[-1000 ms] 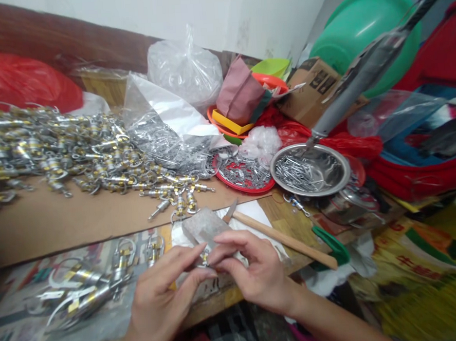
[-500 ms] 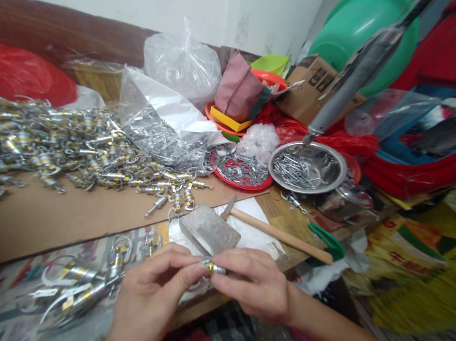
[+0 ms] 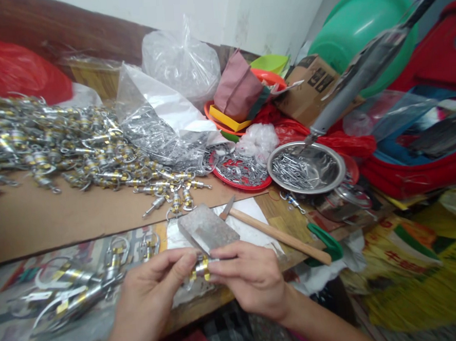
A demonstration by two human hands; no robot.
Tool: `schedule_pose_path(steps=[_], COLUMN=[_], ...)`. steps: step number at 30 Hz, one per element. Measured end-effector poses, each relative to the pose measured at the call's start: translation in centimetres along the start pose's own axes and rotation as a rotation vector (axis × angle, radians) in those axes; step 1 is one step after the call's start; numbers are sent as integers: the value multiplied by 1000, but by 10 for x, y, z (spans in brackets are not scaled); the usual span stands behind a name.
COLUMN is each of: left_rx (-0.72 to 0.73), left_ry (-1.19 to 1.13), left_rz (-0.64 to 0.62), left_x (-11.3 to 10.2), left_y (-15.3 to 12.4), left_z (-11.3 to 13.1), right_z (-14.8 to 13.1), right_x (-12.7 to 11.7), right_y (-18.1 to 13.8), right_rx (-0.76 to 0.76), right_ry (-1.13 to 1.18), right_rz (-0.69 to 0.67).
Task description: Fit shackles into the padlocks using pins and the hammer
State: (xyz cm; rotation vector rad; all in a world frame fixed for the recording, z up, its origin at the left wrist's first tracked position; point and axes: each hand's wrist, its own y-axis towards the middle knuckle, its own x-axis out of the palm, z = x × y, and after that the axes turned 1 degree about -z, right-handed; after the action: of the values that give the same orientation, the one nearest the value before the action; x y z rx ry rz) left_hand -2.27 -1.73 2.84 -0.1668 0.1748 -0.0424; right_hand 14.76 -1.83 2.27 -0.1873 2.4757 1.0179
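Note:
Between my hands is a small silver-and-brass metal fitting (image 3: pixel 203 267), its ends partly covered by my fingers. My left hand (image 3: pixel 153 283) pinches its left end between thumb and fingers. The fingers of my right hand (image 3: pixel 250 274) close on the other end. Just beyond the fingertips lies a grey metal block (image 3: pixel 208 227) on white paper. A hammer (image 3: pixel 278 233) with a wooden handle rests to the right of the block, pointing toward the table edge. Several similar fittings with curved arms (image 3: pixel 71 285) lie left of my left hand, somewhat blurred.
A large heap of silver-and-brass fittings (image 3: pixel 56 140) spreads over the brown board (image 3: pixel 99 212). Behind are a clear bag of metal parts (image 3: pixel 152 129), a red tray (image 3: pixel 243 172) and a steel bowl of pins (image 3: pixel 307 171). A grey rod-shaped tool (image 3: pixel 347 91) hangs above the bowl.
The fitting has turned in my fingers, and more of its brass part shows now. My hands stay close together near the block.

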Motion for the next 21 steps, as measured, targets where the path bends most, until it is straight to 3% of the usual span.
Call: schedule_pose_path(steps=[3,7,9,11,12,16,21], left_rx=[-85,-114,-124,-140,-148,-162,-206], left_ry=[-198,-371,-416,-428,-432,-469,-533], left_rz=[-1,-21,-47,-90,-113,-151,-140], left_x=[5,9,9,8,8,9,8], left_y=[0,0,3,7,9,16,22], left_z=[-8,-7,-3,0,0,-1,0], right_z=[-5,6,29,62,79,127,143], right_x=[2,-13,-27,-42,-47,-51,-39], right_y=[1,21,42,64,75,105,121], right_rx=[122,217,328,531,583,705,760], right_ry=[61,49,-197,-656,-734,-873,-913], right_rz=[17,-180,-185,-131,-138,-236,-375])
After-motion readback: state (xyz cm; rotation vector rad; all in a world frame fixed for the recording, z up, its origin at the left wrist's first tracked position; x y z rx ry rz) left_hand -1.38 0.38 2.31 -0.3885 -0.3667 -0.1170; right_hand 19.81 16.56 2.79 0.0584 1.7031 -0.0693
